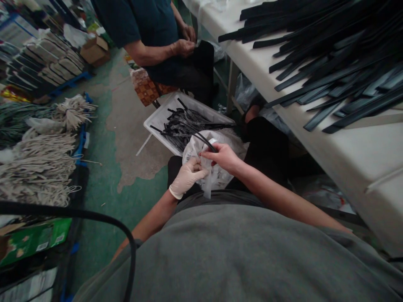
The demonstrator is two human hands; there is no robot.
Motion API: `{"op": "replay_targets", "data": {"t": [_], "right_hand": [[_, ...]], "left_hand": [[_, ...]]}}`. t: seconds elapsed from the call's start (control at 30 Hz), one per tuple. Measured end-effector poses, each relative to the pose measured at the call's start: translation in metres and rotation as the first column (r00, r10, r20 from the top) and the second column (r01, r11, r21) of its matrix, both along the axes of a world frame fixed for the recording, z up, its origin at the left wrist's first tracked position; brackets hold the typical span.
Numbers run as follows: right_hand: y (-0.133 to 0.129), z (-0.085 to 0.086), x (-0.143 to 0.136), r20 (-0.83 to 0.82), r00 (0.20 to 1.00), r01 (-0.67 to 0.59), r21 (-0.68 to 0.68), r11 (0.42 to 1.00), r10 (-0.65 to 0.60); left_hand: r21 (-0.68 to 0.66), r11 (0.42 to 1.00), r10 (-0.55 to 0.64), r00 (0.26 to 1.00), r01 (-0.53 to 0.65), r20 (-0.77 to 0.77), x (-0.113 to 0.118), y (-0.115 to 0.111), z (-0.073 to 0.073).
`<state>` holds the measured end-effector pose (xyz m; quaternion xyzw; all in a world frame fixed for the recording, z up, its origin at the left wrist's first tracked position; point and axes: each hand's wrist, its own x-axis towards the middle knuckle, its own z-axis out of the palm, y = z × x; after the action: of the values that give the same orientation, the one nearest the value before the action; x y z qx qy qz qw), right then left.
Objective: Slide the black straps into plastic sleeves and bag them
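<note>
My right hand (224,158) is bare and pinches thin black strips (204,140), whose far ends reach toward the white tub. Close beside it, my left hand (186,177) wears a pale glove, its fingers curled together; what they hold is hidden. A white plastic bag (193,147) sits in my lap under both hands, with small pale pieces inside that are too blurred to name. A translucent strip (208,188) hangs just below my fingers. Beyond the bag, the white tub (150,124) holds a tangle of black strips (185,122).
On the right, a white table (343,167) carries a heap of flat black strips (340,63). A co-worker (147,25) sits ahead, hands together. Bundles of pale cords (40,163) lie on the left near a green box (37,241). A black cable (94,216) crosses the lower left.
</note>
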<state>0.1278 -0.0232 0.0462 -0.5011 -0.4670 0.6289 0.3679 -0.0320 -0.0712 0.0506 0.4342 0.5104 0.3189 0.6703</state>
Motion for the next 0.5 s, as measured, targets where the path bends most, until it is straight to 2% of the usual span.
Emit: {"op": "replay_targets", "data": {"t": [0.1,0.2,0.4,0.5], "right_hand": [[0.014,0.000,-0.002,0.134,0.991,-0.001,0.150,0.989,-0.020],[0.020,0.000,-0.002,0.195,0.981,-0.039,0.211,0.977,-0.003],[0.019,-0.001,-0.008,0.225,0.973,-0.104,0.212,0.972,0.055],[0.020,-0.001,-0.009,0.210,0.975,-0.116,0.187,0.976,0.076]], "left_hand": [[-0.107,0.994,-0.028,0.998,0.033,0.049,0.003,-0.008,-0.007],[-0.137,0.986,-0.081,0.994,0.090,0.070,0.003,-0.013,-0.010],[-0.218,0.952,-0.208,0.977,0.215,0.057,0.000,-0.016,-0.006],[-0.304,0.933,-0.165,0.980,0.191,0.111,0.001,-0.015,-0.013]]}}
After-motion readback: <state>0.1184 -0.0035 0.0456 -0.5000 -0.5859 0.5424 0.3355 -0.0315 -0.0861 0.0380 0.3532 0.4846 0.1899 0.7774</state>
